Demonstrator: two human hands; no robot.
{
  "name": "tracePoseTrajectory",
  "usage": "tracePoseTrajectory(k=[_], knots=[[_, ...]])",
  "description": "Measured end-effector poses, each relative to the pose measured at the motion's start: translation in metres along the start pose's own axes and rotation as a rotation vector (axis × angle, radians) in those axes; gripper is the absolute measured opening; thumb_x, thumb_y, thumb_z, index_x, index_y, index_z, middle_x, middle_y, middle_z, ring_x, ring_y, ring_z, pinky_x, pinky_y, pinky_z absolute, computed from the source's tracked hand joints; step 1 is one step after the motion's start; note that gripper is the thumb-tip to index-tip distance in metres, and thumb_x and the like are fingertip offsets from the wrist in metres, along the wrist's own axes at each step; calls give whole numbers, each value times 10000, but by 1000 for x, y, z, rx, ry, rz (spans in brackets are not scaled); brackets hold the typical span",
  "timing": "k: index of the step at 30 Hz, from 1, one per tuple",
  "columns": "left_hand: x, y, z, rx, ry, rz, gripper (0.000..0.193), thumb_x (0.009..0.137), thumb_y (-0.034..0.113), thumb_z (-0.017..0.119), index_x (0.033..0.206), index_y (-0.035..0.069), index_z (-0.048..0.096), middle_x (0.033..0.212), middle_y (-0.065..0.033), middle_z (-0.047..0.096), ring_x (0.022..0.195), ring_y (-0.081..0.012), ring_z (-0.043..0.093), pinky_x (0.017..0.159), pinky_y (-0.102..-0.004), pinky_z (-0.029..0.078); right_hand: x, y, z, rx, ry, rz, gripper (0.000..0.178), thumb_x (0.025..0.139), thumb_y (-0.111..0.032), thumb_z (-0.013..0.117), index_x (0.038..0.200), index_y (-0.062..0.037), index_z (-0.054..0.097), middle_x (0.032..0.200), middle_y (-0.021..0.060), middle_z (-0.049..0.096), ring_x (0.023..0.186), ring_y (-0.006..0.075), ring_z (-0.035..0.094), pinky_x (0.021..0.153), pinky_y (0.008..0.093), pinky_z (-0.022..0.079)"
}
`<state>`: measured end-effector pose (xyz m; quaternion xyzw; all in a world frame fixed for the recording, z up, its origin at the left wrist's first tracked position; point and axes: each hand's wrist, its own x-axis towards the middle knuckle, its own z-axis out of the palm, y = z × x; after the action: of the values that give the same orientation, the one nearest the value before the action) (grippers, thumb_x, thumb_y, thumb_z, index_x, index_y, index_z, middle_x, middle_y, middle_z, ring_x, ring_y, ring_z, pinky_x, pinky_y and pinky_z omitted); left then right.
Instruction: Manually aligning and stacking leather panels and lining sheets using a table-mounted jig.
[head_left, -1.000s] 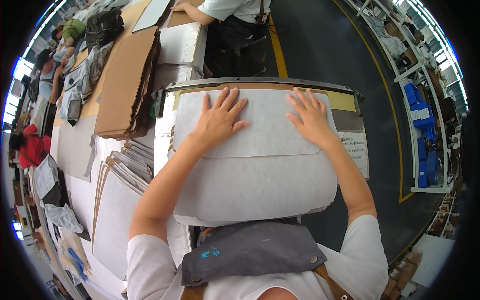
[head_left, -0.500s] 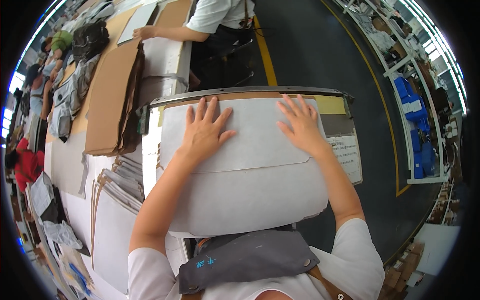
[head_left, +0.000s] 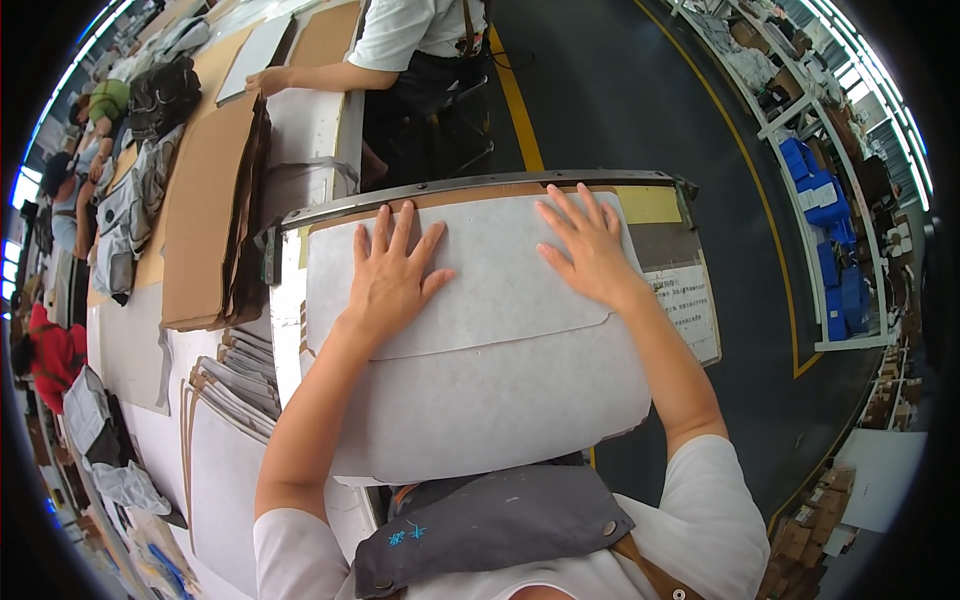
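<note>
A large pale grey sheet with a rounded near edge lies before me, and a crosswise edge or seam runs over its middle. Brown material shows along its far side, by the metal bar at the table's far edge. My left hand rests flat on the sheet's left part, fingers spread. On its right part, my right hand also lies flat with fingers apart, the fingertips close to the bar. Neither hand grips anything. What lies under the sheet is mostly hidden.
Brown panels are stacked on the left table, with layered grey pieces nearer me. A co-worker's hand rests at the far table. Blue bins stand on a white rack at right. A printed paper lies right of the sheet.
The whole view has shifted and turned slightly. Both hands stay flat and spread on the sheet, with no clear movement over it.
</note>
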<state>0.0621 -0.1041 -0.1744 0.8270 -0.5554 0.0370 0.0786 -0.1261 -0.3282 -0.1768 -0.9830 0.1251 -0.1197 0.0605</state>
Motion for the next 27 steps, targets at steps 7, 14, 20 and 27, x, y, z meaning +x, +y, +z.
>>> tracePoseTrajectory(k=[7,14,20,27], knots=[[-7,-3,-6,7,-25,-140,622,910,508,528,1404,146,422,1506,-202,269,1396,-438,204,1084,-635,183,5,-4,1,23,-18,4,509,940,-365,534,1391,-143,456,1510,95,323,1405,389,208,1099,578,152],[-14,0,-2,-6,26,-133,673,890,536,537,1392,101,430,1498,-217,273,1373,-483,207,1044,-676,197,1,-1,-4,-22,-51,24,520,922,-333,561,1394,-146,446,1522,76,301,1412,376,190,1096,580,151],[-15,-1,-6,-6,5,-134,661,902,534,522,1387,92,433,1497,-218,271,1370,-486,208,1034,-676,207,2,-5,-7,0,-79,24,523,928,-321,555,1396,-119,438,1523,82,293,1415,377,178,1101,574,135],[-11,0,-6,-40,-23,-141,674,900,537,521,1399,96,420,1506,-218,256,1385,-481,184,1052,-672,178,0,-1,-6,-15,-63,34,518,926,-323,558,1389,-121,444,1515,89,301,1409,387,182,1105,570,139]])
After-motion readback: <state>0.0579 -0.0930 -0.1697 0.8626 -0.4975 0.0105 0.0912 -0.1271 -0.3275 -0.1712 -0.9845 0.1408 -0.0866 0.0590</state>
